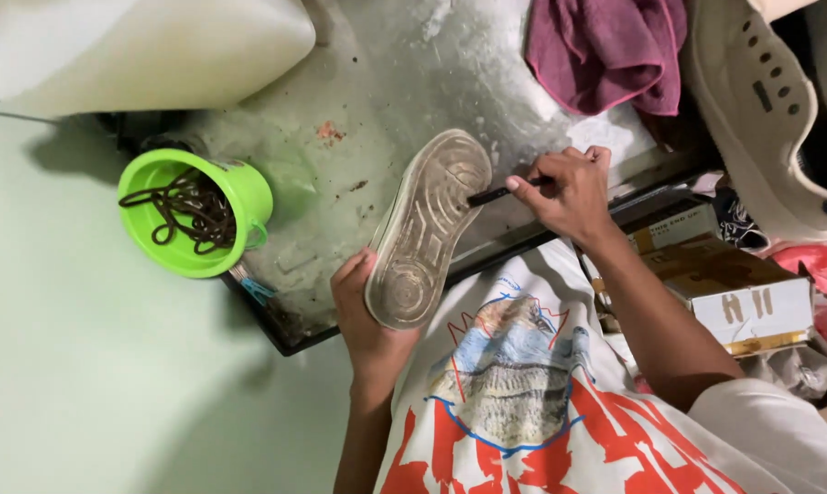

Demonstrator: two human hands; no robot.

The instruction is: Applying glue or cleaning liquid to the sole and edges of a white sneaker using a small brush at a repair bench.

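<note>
Left hand point(369, 316) gripping shoe point(424, 229) sole-up over tray point(377, 82) front edge, steadying it; right hand point(564, 187) pinching dark tool point(500, 193) against tread. Green cup point(235, 187) at left edge.

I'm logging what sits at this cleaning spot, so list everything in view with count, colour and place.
shoe: one, worn grey sole up, centre, held over the tray
thin tool: one, black, tip on the sole near the toe
metal tray: one, grey, wet and stained, top centre
cup: one, green, left edge of tray, holds dark laces
cloth: one, maroon, top right
second shoe: one, cream, far right
cardboard boxes: two, brown and white, right
red bag: one, right edge
left hand: grips the shoe from below at the heel
right hand: holds the thin tool
</note>
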